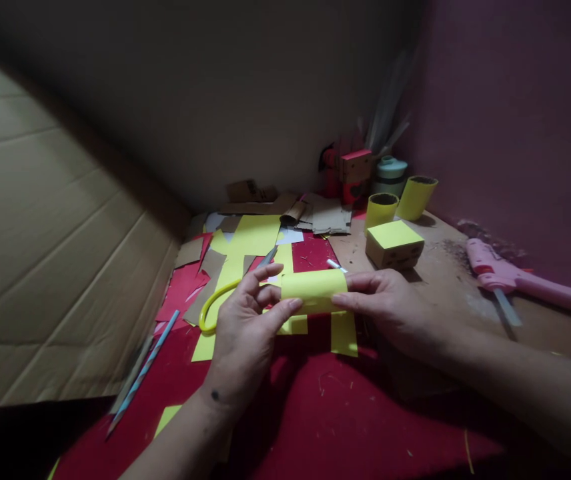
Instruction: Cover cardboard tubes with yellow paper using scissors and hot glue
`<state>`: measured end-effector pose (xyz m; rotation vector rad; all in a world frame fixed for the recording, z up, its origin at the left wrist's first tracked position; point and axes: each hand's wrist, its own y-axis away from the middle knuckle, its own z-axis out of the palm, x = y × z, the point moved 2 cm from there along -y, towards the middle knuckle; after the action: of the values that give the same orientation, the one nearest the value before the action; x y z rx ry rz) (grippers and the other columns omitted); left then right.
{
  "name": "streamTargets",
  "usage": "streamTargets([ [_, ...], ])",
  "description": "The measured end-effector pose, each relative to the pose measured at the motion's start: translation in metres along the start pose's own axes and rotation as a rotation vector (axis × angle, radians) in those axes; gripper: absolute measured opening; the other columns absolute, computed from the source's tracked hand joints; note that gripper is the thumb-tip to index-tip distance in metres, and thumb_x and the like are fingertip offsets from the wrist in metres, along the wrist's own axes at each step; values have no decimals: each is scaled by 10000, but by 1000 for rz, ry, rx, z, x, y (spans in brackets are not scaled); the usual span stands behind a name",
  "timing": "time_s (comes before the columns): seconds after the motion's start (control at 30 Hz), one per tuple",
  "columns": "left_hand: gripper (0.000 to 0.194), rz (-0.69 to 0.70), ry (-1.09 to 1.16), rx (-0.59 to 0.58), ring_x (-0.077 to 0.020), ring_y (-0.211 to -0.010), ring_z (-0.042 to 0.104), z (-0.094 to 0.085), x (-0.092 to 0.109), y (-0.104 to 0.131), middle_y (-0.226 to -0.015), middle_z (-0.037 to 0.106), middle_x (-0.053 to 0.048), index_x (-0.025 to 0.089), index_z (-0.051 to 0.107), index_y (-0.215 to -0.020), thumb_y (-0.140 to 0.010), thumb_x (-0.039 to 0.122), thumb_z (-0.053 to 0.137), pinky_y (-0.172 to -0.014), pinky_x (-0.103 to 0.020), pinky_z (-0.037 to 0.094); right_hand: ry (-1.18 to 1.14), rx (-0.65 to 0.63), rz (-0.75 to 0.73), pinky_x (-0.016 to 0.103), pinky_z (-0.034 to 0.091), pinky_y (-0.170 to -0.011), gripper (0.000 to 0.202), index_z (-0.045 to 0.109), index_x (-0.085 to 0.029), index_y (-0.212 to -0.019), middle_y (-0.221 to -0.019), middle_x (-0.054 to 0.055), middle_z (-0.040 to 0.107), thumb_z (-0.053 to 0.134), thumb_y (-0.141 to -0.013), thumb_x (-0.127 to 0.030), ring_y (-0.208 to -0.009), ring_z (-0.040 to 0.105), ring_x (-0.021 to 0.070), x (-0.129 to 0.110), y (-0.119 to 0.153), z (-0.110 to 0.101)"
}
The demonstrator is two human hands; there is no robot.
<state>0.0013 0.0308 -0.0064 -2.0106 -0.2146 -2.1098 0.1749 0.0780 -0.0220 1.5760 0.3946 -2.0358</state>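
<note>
A curved piece of yellow paper (314, 288), rolled into a tube-like shape, is held sideways above the red table surface. My left hand (245, 320) grips its left end, thumb in front and fingers behind. At the right end, my right hand (390, 303) pinches the paper between thumb and fingers. Behind my left hand lie scissors with a yellow handle (208, 317), their blades partly hidden. Yellow paper strips (344, 335) rest on the surface under the roll.
Two yellow tubes (417, 199) and a yellow-topped cardboard box (394, 245) stand at back right. A pink glue gun (530, 277) lies at the right. Paper scraps (255, 237) cover the back. A striped pencil (143, 373) lies left, near a cardboard panel (55, 227).
</note>
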Motion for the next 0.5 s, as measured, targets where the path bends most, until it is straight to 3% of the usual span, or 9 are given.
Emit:
streamTargets([
  [0.17, 472, -63, 32, -33, -118, -639, 634, -1, 0, -4, -690, 655, 24, 168, 566, -1132, -704, 202, 764, -593, -204, 496, 102, 99, -41, 308, 480, -751, 142, 743, -169, -826, -798, 32, 702, 713, -744, -281, -786, 625, 174, 0, -1, -5],
  [0.3, 697, -143, 71, -69, -169, -745, 678, 9, -3, -2, -859, 705, -29, 174, 423, -1279, -679, 207, 777, -659, -258, 539, 145, 132, -20, 272, 463, -646, 131, 712, -160, -771, -757, 27, 674, 702, -751, -289, -716, 596, 153, 0, 1, -4],
  [0.4, 767, -163, 63, -60, -169, -722, 680, 15, -5, 1, -894, 714, -54, 159, 378, -1310, -659, 172, 783, -662, -265, 546, 239, 124, -18, 232, 410, -549, 137, 699, -151, -700, -706, 14, 647, 697, -757, -276, -615, 532, 112, 0, 3, -1],
  [0.5, 759, -158, 47, -58, -175, -719, 684, 18, -6, 5, -884, 716, -52, 169, 375, -1330, -679, 169, 767, -657, -272, 552, 113, 29, 1, 235, 439, -594, 124, 736, -153, -815, -733, 14, 660, 712, -750, -256, -626, 549, 108, 2, 5, 4],
])
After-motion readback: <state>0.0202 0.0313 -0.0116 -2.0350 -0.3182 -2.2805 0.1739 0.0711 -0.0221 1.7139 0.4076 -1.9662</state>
